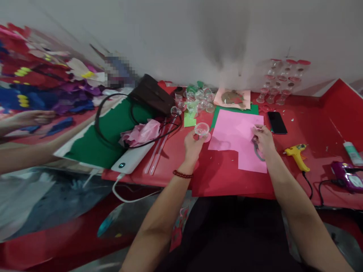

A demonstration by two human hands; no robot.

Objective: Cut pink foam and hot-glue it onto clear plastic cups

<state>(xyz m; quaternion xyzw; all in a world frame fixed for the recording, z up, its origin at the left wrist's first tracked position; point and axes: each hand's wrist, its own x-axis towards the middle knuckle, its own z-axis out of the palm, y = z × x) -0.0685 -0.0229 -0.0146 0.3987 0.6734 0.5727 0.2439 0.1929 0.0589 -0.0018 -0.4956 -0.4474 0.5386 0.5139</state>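
Note:
My left hand [193, 146] is closed around a small clear plastic cup [202, 129], held upright with its round rim facing up. A pinkish round part [208, 137] shows beside its base. Over the right part of a pink paper sheet [227, 128], my right hand [264, 140] is closed with its fingertips pinched together. Grey curved handles, apparently of scissors [257, 152], show under that palm; their blades are hidden. Whether the fingertips also pinch a bit of paper I cannot make out. The pink sheet has a cut-out corner and lies on red and green sheets.
Several clear cups [200, 99] cluster at the back. A phone [277, 122], a yellow glue gun [296, 155] and a purple device [347, 176] lie right. Joined cups [279, 81] stand by the wall. Left are a white power bank [132, 160], a brown bag [153, 94] and another person's hand [35, 118].

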